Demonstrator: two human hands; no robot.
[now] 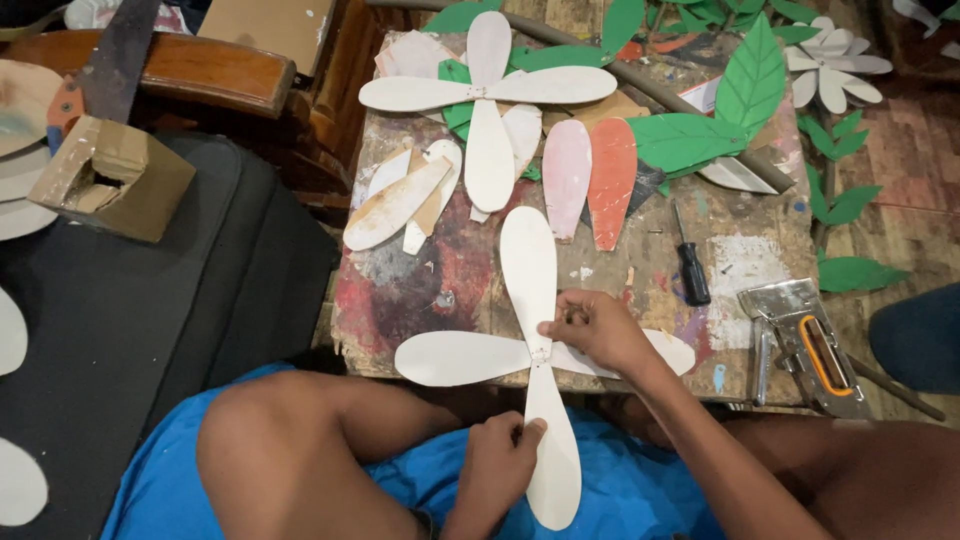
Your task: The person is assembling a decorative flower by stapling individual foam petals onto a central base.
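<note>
A white four-petal flower cut-out point(462, 357) lies at the near edge of the paint-stained wooden board point(740, 270), its lower petal hanging off over my lap. My left hand point(497, 455) pinches that lower petal near its upper part. My right hand point(598, 327) rests on the right petal, fingertips pressing at the flower's centre joint. A second finished white flower point(489, 95) lies at the board's far side.
Loose petals, white point(393, 203), pink point(567, 175) and orange point(612, 180), lie mid-board with green paper leaves point(752, 78). A black-handled screwdriver point(689, 265) and a metal staple gun point(800, 340) sit right. A cardboard box point(110, 175) rests on a dark mat at left.
</note>
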